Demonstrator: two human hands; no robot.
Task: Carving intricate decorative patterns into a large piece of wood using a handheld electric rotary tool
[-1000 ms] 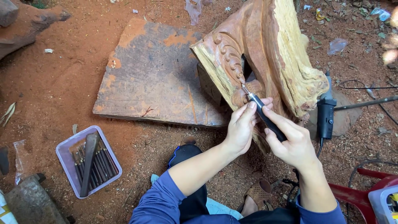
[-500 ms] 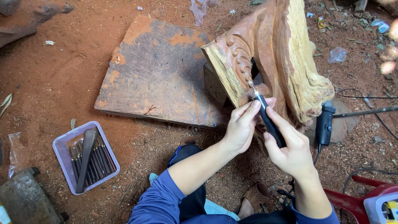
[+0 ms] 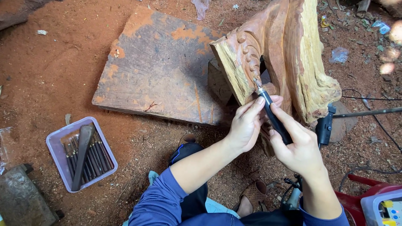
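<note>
Reddish carved wood block [image 3: 268, 62], leaning on end; both hands, left hand [image 3: 247, 123] and right hand [image 3: 299, 146], clamp a black rotary tool [image 3: 273, 117], its tip partly hidden against the carving. Lilac tray [image 3: 56, 146] of chisels lower left.

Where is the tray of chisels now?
In the head view, the lilac tray lies at lower left on the red ground, below the flat wooden slab.

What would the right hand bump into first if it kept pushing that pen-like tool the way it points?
Probably the carved wood block: the right hand aims the rotary tool up-left, its tip apparently already at the carved scrollwork.
</note>
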